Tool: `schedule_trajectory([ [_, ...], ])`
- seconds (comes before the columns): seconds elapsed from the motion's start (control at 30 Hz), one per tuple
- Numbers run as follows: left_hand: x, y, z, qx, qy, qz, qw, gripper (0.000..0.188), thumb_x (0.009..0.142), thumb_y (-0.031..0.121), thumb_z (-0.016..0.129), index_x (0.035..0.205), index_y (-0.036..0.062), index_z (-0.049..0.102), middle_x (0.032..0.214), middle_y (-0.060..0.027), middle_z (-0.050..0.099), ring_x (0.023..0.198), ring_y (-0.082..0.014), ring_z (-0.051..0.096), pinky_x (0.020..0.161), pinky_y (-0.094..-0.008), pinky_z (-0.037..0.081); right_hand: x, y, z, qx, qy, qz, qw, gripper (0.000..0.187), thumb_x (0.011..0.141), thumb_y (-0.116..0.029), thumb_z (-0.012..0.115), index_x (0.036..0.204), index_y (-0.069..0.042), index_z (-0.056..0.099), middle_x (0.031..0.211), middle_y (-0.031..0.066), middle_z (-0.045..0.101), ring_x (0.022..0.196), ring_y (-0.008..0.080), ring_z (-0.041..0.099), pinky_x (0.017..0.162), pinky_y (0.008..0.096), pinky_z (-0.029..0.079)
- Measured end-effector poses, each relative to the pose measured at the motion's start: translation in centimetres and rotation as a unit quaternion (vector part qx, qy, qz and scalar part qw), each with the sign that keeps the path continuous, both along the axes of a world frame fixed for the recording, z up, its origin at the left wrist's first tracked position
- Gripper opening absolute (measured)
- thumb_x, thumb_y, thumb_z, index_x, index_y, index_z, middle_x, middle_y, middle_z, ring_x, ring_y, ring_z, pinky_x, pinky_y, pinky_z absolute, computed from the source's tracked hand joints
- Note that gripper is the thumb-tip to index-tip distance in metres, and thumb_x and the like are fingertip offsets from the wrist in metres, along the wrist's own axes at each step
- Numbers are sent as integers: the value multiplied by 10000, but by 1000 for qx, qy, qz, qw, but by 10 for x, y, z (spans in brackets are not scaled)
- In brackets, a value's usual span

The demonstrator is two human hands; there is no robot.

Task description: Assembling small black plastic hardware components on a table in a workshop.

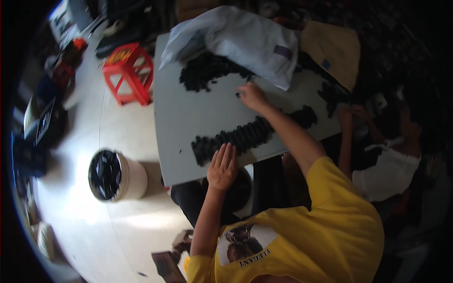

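Note:
My left hand [222,167] lies with its fingers stretched out and close together against the near side of a long row of black ribbed parts [243,137] on the grey table. The row runs slantwise, from the table's left part up toward the right. My right hand [254,97] is beyond the row, between it and a loose heap of small black parts [203,70]. Its fingers are drawn together, and a small black part [238,95] shows at the fingertips. The exact shape of that part is too small to make out.
A white plastic bag [236,37] and a brown paper bag [332,52] lie at the table's [174,113] far side. Left on the floor stand a red stool [127,70] and a pale bucket [132,177] of black pieces. A person [387,170] works at the right.

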State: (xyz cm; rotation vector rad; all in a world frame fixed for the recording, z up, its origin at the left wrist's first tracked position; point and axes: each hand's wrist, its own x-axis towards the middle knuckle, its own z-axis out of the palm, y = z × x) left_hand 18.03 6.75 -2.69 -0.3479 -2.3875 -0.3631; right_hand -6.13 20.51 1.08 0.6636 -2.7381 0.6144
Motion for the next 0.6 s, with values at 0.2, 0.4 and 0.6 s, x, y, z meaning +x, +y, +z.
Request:
schedule_trajectory([
  [0.2, 3, 3, -3, -27, -5, -4, 1000, 372, 811, 105, 524, 1166, 59, 627, 1239, -101, 605, 1173, -259, 563, 983, -390, 439, -25, -9, -38, -21, -25, 2, 999, 132, 751, -87, 641, 880, -101, 667, 902, 141, 610, 903, 347, 591, 746, 459, 492],
  [0.4, 6, 3, -8, -46, -7, 18, 999, 403, 806, 86, 483, 1186, 43, 611, 1245, -116, 600, 1171, -286, 563, 973, -418, 444, 25, -8, -1, -149, -37, 61, 986, 56, 698, -96, 629, 747, -94, 603, 793, 77, 624, 800, 296, 622, 677, 423, 495],
  [0.6, 9, -7, 11, -19, -15, -1, 1000, 399, 803, 50, 483, 1186, 20, 592, 1226, -125, 600, 1140, -301, 574, 955, -423, 456, 115, 4, 28, -276, -57, 160, 946, 42, 676, -94, 636, 716, -90, 626, 736, 93, 617, 754, 297, 615, 648, 402, 484],
])
